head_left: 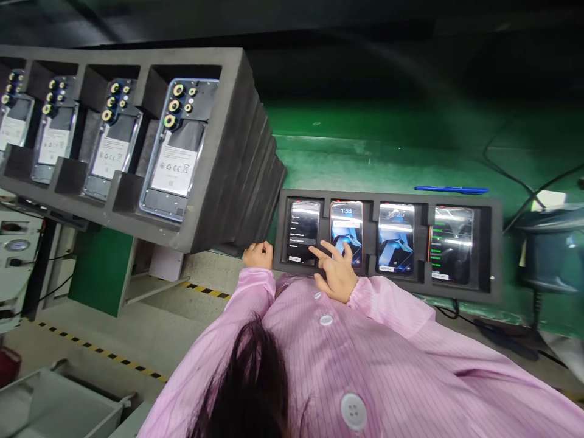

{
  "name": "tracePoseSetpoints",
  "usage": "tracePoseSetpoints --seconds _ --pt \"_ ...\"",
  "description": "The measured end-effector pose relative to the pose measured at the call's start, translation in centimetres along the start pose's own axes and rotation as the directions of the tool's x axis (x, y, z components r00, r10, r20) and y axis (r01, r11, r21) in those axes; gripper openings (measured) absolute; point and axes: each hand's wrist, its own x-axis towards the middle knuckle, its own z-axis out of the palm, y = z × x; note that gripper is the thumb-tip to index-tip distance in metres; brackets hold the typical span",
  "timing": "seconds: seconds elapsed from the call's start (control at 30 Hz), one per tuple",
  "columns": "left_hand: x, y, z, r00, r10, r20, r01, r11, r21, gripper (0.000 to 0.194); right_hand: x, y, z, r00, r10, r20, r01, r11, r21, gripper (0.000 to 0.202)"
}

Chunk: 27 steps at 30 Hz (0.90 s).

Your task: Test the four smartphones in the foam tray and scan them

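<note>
A dark foam tray [495,243] lies on the green bench with several smartphones set in its slots. The leftmost phone [303,225] shows a dark menu list with one row highlighted. My right hand [336,274] is open with fingers spread; its index fingertip is at that phone's lower right screen, and its other fingers reach over the second phone [344,210], which reads 1:33. My left hand [258,255] is loosely curled beside the tray's left end, with nothing visible in it. A third phone [396,240] shows a blue wallpaper, and a fourth phone [451,243] shows green text lines.
To the left rises a stack of foam trays [228,152]; its top one holds several opened phones [176,164] with batteries and camera rings exposed. A blue pen [451,190] lies behind the phone tray. Cables [524,204] and a dark device [552,249] are at the right.
</note>
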Motion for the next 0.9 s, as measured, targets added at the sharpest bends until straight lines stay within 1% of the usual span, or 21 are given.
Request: tracePoseSetpoints --seconds 0.03,0.17,0.23,0.27,0.4,0.5,0.53,0.6,0.67,0.73,0.8,0.9 --pt "0.0 0.0 0.0 1.000 -0.003 -0.002 0.003 1.000 -0.001 0.029 -0.7 0.3 -0.5 0.999 0.003 -0.039 -0.002 1.000 0.006 0.003" --pt "0.0 -0.3 0.3 1.000 -0.004 -0.002 0.004 1.000 -0.013 0.028 -4.0 1.9 -2.6 0.985 0.061 -0.161 -0.062 0.998 -0.004 0.009" --pt "0.1 -0.4 0.4 1.000 -0.002 -0.013 0.002 1.000 -0.018 0.028 -5.3 2.5 -3.1 0.979 0.097 -0.179 -0.101 0.995 -0.014 0.011" --pt "0.1 -0.4 0.5 1.000 -0.004 -0.024 0.003 1.000 -0.018 0.028 -5.7 2.7 -3.2 0.978 0.120 -0.171 -0.125 0.992 -0.021 0.010" --pt "0.2 -0.6 0.7 0.998 0.002 -0.060 -0.004 1.000 -0.028 0.028 -5.6 3.1 -2.8 0.975 0.208 -0.084 -0.213 0.975 -0.068 0.007" --pt "0.4 -0.9 0.8 0.998 0.000 -0.061 -0.003 0.999 -0.052 0.027 -5.1 3.3 -3.0 0.949 0.309 -0.064 -0.315 0.939 -0.138 0.006" --pt "0.5 -1.0 0.8 0.998 -0.005 -0.060 0.002 0.998 -0.059 0.027 -5.2 3.6 -3.3 0.934 0.349 -0.083 -0.358 0.918 -0.169 0.010" --pt "0.6 -1.1 0.9 0.998 -0.011 -0.058 0.007 0.998 -0.070 0.027 -5.8 4.2 -4.1 0.906 0.390 -0.165 -0.420 0.878 -0.229 0.017" --pt "0.7 -1.2 0.9 0.998 -0.009 -0.054 0.005 0.997 -0.076 0.027 -6.8 5.0 -5.0 0.889 0.369 -0.271 -0.441 0.851 -0.285 0.021" --pt "0.8 -1.2 0.9 0.999 -0.010 -0.052 0.006 0.997 -0.074 0.027 -7.9 5.8 -5.8 0.883 0.328 -0.337 -0.437 0.837 -0.330 0.024" --pt "0.8 -1.1 0.9 0.998 -0.016 -0.054 0.012 0.998 -0.068 0.028 -8.7 6.5 -6.2 0.879 0.330 -0.344 -0.448 0.819 -0.359 0.027" --pt "0.8 -0.9 0.8 0.998 -0.020 -0.060 0.017 0.998 -0.057 0.028 -8.8 6.9 -6.3 0.858 0.403 -0.319 -0.506 0.774 -0.381 0.028"
